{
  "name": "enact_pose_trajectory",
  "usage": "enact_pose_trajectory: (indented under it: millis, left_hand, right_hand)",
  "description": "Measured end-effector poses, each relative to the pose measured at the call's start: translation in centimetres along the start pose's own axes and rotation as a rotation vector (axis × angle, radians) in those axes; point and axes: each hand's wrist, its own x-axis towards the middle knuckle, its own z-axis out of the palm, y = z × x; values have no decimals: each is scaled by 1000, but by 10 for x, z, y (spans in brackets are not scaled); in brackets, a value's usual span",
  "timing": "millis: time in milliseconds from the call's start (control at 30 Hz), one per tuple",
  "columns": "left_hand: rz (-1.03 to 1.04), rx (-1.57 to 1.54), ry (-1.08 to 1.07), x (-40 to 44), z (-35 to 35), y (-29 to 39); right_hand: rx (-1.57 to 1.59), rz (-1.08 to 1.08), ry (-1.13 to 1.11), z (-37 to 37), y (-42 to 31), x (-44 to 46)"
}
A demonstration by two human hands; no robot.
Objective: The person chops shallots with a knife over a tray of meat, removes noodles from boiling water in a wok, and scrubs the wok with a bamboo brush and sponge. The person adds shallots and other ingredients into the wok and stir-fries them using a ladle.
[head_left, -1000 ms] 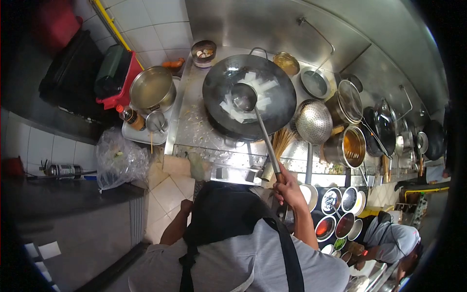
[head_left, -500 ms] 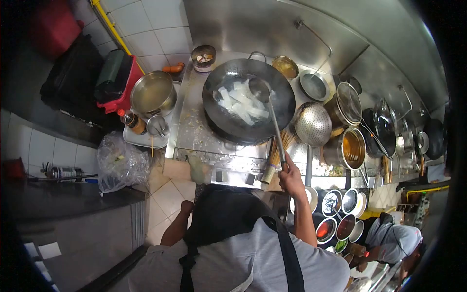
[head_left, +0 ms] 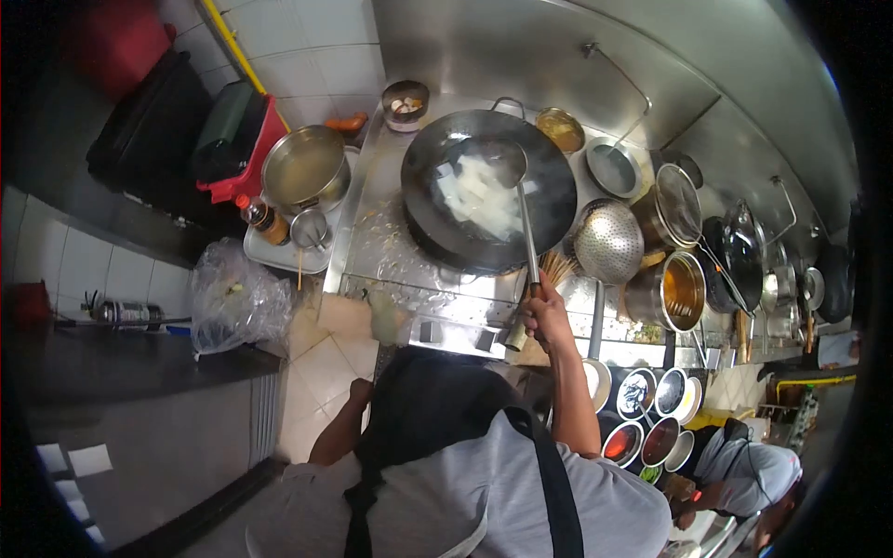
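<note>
White strips (head_left: pixel 479 195) have been put inside the wok (head_left: pixel 556 181), and are not yet taken out. At the wok's near side, the ladle (head_left: pixel 526 219) is gripped by the right hand (head_left: pixel 547 316); whether the left hand (head_left: pixel 361 391) is closed cannot be told. The ladle's bowl has been shifted from the wok's middle toward its far rim.

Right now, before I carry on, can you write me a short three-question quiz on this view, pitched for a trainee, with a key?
1. Which hand has the ladle in its grip?
2. True or false: the perforated strainer lies outside the wok.
3. What lies in the wok? A, white pieces; B, a bottle; C, a plastic bag.

Key:
1. The right hand.
2. True; it is beside the wok, to its right in the picture.
3. A.
</note>
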Motion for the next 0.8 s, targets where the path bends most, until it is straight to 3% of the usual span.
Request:
enact_pose_trajectory:
  millis: [67,133,200,333,533,600,800]
  left_hand:
    - [-56,-63,-16,-4,-6,6]
    - [-95,-119,-20,-4,-3,4]
    - [-58,-85,-30,-3,0,4]
    - [-118,-176,-83,4,3,3]
    - [-96,-35,-137,5,-11,6]
    - [-23,6,-51,4,-11,4]
    - [-29,-24,-81,15,-4,-1]
  right_hand:
    - [410,83,-155,-1,3,-3]
    - [483,101,-203,-2,4,-6]
    - [776,246,-200,-8,6,-9]
    - [933,299,-303,-20,10,-19]
    - [809,283,-245,-18,-9,-59]
    - [512,244,-261,-20,-13,-69]
    - [-19,70,-137,-12,-23,-93]
